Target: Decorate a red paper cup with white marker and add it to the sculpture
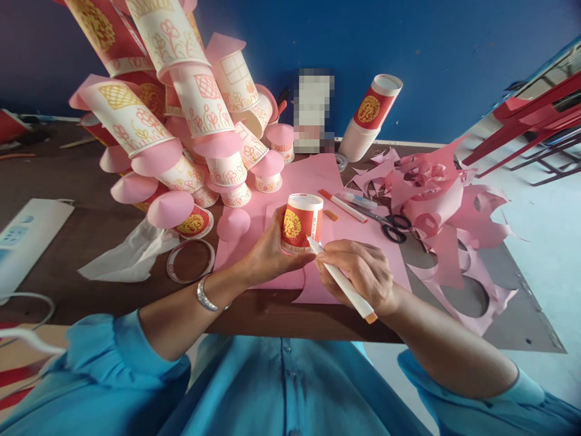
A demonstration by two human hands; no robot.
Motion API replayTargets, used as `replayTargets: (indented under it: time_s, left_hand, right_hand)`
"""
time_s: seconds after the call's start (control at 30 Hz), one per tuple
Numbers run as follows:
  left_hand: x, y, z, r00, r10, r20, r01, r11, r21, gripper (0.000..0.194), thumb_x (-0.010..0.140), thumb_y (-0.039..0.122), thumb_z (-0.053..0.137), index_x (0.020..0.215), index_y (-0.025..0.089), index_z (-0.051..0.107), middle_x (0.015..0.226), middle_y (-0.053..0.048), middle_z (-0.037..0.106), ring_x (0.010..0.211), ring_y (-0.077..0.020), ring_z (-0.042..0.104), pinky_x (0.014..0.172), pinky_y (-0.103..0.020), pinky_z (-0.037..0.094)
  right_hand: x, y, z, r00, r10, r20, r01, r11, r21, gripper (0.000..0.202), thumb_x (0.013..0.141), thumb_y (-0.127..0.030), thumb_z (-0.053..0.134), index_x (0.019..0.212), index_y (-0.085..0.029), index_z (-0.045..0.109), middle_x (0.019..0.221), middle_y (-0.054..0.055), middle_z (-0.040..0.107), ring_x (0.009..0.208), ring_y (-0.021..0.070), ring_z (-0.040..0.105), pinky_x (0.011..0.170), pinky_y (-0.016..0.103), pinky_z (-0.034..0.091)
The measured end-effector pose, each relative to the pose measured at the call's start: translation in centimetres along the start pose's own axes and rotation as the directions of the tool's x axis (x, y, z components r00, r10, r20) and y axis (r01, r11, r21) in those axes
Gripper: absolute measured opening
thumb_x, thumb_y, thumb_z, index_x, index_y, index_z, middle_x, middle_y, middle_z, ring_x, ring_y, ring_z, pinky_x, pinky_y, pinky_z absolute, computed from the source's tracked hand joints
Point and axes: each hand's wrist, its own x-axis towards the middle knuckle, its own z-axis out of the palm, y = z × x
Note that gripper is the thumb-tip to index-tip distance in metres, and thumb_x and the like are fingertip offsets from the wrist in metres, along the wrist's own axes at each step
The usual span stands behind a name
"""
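My left hand [279, 251] grips a red paper cup [302, 219] with a gold emblem and a white rim, its fingers around the left side and base. The cup is upright, slightly tilted. In my right hand [358, 269] is a white marker [342, 284] with an orange end; its tip touches or nearly touches the cup's lower front. Pink paper [313, 175] lies beneath both hands. Just behind the cup are a capped marker [342, 206] with red ends and a small orange cap [331, 215].
Stacked decorated cups [204, 103] with pink cones rise at the left. Scissors [394, 227] and pink scraps [436, 194] lie right. A cup stack [370, 118] leans at the back. A tape roll [190, 260] and crumpled white sheet [131, 251] lie near my left forearm.
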Motion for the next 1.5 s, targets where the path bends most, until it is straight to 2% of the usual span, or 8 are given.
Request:
replayTargets:
  time_s: [0.17,0.33,0.47,0.6,0.83,1.03,1.5]
  left_hand:
    - [0.0,0.3,0.0,1.000,-0.023,0.015,0.023,1.000,0.010,0.082,0.076,0.057,0.094,0.135,0.022,0.051,0.131,-0.014,0.067,0.112,-0.0288,0.070,0.091,-0.043,0.063]
    - [-0.3,-0.3,-0.2,0.997,-0.073,-0.024,0.073,0.997,0.025,0.088,0.069,0.052,0.099,0.134,0.022,0.048,0.135,-0.015,0.065,0.120,-0.0320,0.069,0.094,-0.045,0.065]
    - [-0.4,-0.5,-0.3,0.999,-0.045,-0.002,0.045,0.999,-0.010,0.082,0.073,0.050,0.098,0.133,0.022,0.049,0.139,-0.016,0.064,0.124,-0.0326,0.068,0.098,-0.047,0.064]
    - [-0.3,-0.5,-0.3,0.999,-0.044,-0.012,0.044,0.999,0.021,0.087,0.071,0.051,0.099,0.135,0.023,0.048,0.138,-0.015,0.065,0.124,-0.0336,0.069,0.099,-0.047,0.064]
    - [-0.2,-0.6,-0.2,1.000,-0.024,-0.011,0.024,1.000,0.013,0.087,0.073,0.056,0.096,0.136,0.022,0.048,0.137,-0.017,0.066,0.124,-0.0336,0.068,0.098,-0.046,0.063]
    - [-0.2,-1.0,-0.2,0.997,-0.067,-0.037,0.068,0.997,0.025,0.092,0.068,0.058,0.098,0.136,0.023,0.047,0.137,-0.015,0.064,0.121,-0.0332,0.069,0.094,-0.046,0.064]
    - [-0.3,-0.8,-0.3,0.992,-0.114,-0.054,0.117,0.992,0.043,0.085,0.070,0.051,0.097,0.133,0.025,0.046,0.135,-0.012,0.061,0.117,-0.0291,0.068,0.095,-0.043,0.064]
  right_hand:
    - [0.0,0.1,0.1,1.000,0.003,0.008,-0.003,1.000,0.013,0.021,0.101,-0.008,0.065,0.120,-0.016,0.063,0.091,0.005,0.078,0.082,0.0185,0.079,0.070,0.029,0.069]
    - [0.0,0.1,0.1,1.000,-0.005,0.013,0.005,1.000,0.017,0.023,0.101,-0.008,0.065,0.123,-0.017,0.062,0.093,0.005,0.078,0.084,0.0184,0.079,0.070,0.029,0.068]
    - [0.0,0.2,0.1,1.000,-0.020,0.021,0.020,1.000,0.004,0.018,0.101,-0.008,0.065,0.118,-0.014,0.063,0.093,0.007,0.077,0.083,0.0180,0.077,0.069,0.028,0.068]
    - [0.0,0.2,0.1,0.999,-0.040,0.026,0.039,0.999,0.019,0.013,0.101,-0.006,0.065,0.113,-0.012,0.064,0.094,0.008,0.078,0.084,0.0181,0.078,0.071,0.028,0.068]
    - [-0.1,0.2,0.0,0.998,-0.028,0.047,0.027,0.999,0.030,0.013,0.103,-0.008,0.065,0.115,-0.013,0.064,0.095,0.008,0.079,0.086,0.0180,0.079,0.073,0.029,0.069]
    - [0.1,0.0,-0.1,0.999,-0.006,0.050,0.005,1.000,0.012,0.015,0.104,-0.010,0.063,0.117,-0.017,0.062,0.091,0.004,0.078,0.083,0.0174,0.079,0.071,0.029,0.069]
    - [0.1,0.0,-0.1,0.999,0.000,0.053,-0.001,1.000,0.014,0.012,0.104,-0.009,0.063,0.114,-0.014,0.062,0.090,0.004,0.076,0.081,0.0165,0.077,0.071,0.028,0.066]
